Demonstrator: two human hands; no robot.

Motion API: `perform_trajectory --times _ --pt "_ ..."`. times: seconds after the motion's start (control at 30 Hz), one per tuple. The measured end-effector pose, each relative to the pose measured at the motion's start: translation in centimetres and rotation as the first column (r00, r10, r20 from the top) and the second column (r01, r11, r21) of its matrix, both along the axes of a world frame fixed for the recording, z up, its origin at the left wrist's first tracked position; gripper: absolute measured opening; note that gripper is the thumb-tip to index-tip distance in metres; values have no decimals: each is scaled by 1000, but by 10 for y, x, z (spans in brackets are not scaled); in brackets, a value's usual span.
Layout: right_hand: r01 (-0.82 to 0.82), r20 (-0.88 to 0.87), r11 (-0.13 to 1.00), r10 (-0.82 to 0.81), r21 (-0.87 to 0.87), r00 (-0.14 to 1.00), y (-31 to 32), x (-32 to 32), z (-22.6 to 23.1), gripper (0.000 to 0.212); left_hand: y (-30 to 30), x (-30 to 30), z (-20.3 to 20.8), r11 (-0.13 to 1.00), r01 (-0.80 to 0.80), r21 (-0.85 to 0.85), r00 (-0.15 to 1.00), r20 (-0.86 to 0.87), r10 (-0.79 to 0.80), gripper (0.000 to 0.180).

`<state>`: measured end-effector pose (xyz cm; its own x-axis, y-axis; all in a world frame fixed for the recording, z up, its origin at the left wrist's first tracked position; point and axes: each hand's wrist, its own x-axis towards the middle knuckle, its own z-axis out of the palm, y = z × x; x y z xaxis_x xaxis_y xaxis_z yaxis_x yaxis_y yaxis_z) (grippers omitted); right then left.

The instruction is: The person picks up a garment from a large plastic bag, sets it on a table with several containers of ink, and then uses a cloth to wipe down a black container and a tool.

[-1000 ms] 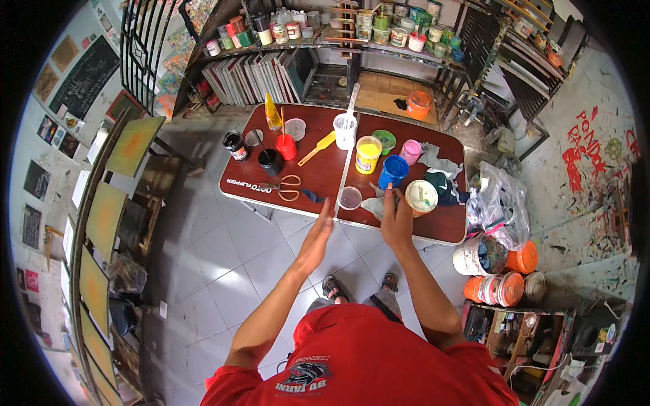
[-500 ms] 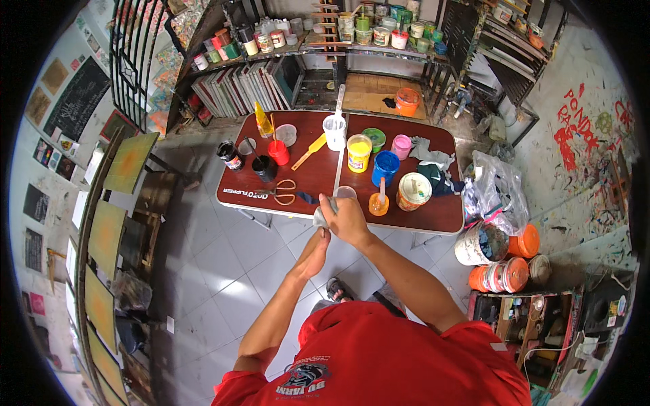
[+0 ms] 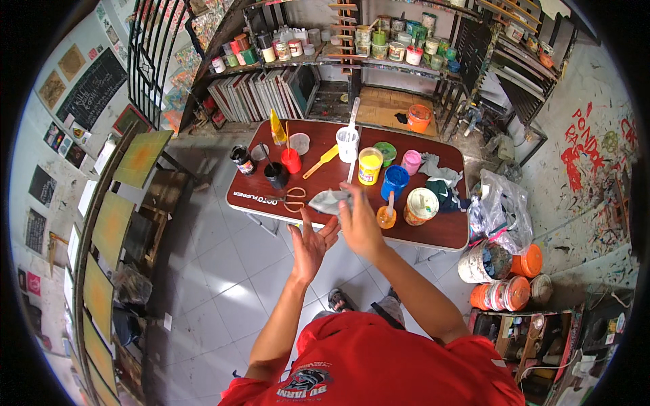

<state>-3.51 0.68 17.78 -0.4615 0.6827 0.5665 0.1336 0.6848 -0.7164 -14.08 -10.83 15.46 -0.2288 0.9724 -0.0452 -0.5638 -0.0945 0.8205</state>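
Note:
A crumpled light grey rag [image 3: 329, 201] hangs from my right hand [image 3: 360, 227], pinched between thumb and fingers above the table's front edge. Just left of it, my left hand [image 3: 311, 247] is held palm up with its fingers spread, nothing in it. Beyond my left fingertips lies a pair of scissors [image 3: 294, 200] with brown handles on the dark red table [image 3: 257, 183]. An orange cup with a spatula [image 3: 386, 215] stands to the right of my right hand. A blue tub [image 3: 395, 181] and a yellow paint jar [image 3: 370, 166] stand farther back.
On the table's left are a black cup [image 3: 276, 176], a red cup [image 3: 291, 161] and a yellow spatula [image 3: 321, 162]; a white tub [image 3: 420, 207] is at right. Buckets [image 3: 485, 262] and a plastic bag [image 3: 501, 210] flank the right side. Printed panels [image 3: 112, 227] line the left.
My hands have come apart; they were pressed together around the rag. The left hand has opened palm up, and the right has kept the rag, lifting it slightly away.

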Motion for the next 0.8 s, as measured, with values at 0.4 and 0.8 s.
perform_trajectory --times 0.4,0.8 --pt "-195 246 864 86 464 965 -21 12 -6 24 -5 5 3 994 -29 -103 987 153 44 112" --pt "36 221 994 -13 -99 975 -35 1 -22 35 -16 36 -3 988 -150 38 901 -407 152 110"
